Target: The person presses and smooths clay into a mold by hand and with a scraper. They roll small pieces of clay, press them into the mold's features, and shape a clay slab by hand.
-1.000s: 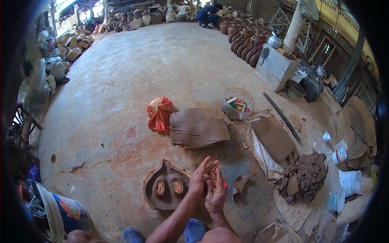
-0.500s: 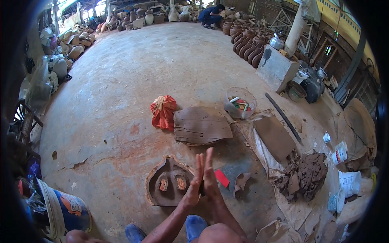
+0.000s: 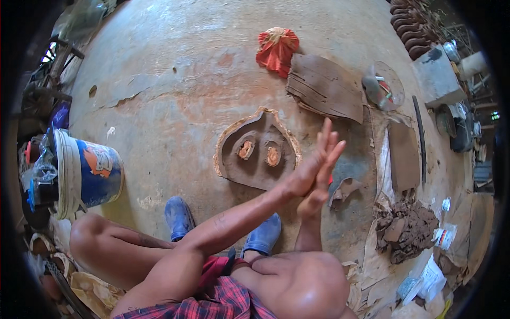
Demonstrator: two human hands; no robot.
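My left hand [image 3: 308, 173] and my right hand [image 3: 322, 183] are pressed palm to palm, fingers straight, above the floor right of my knees. Whether anything lies between the palms is hidden. Left of them sits a rounded, pointed-top mould [image 3: 217, 154] lined with dark clay, with two raised oval rings around orange-brown centres. A red flat piece [image 3: 331, 179] shows partly behind my right hand. Beside it lies a curved clay scrap [image 3: 345, 190]. Stacked brown clay slabs [image 3: 326, 87] lie beyond my fingertips.
A red cloth bundle [image 3: 277, 50] and a clear bowl [image 3: 393, 85] of small tools stand farther out. On the right are a flat clay slab [image 3: 404, 157], a dark bar [image 3: 419, 138] and a clay heap [image 3: 406, 231]. A blue-and-white bucket [image 3: 101, 173] stands at left.
The view has tilted down and shifted, so my legs now show and the far pots have mostly left the picture. My hands stay together, the palms slightly offset against each other.
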